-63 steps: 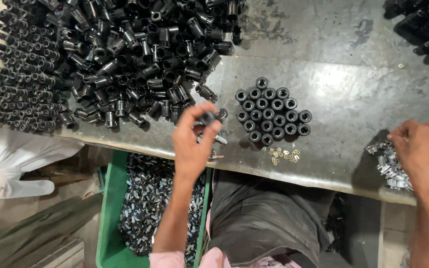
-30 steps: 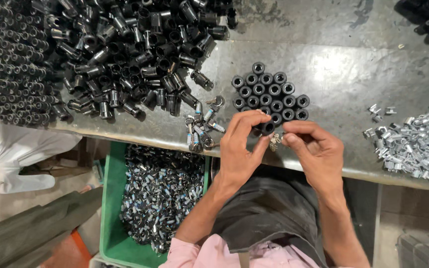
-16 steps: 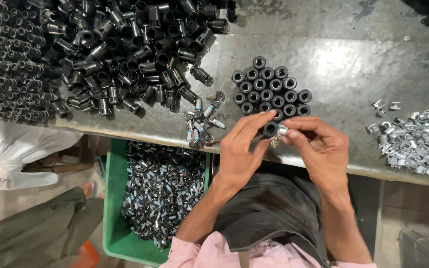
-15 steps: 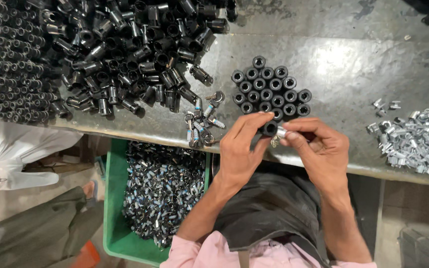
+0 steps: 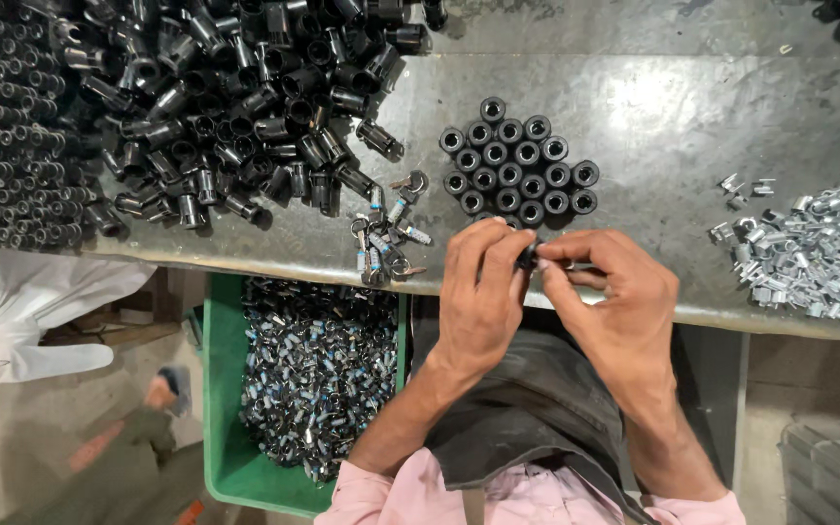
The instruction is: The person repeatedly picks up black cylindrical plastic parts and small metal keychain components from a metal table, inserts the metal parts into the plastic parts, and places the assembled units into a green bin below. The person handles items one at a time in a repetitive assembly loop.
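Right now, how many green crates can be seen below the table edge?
1. The green crate stands below the front edge of the table, at the lower left, filled with small dark parts. Others may be hidden under the table.

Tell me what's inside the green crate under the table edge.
The green crate holds a heap of small dark and silvery metal parts. Its top end sits under the table, and its floor is hidden.
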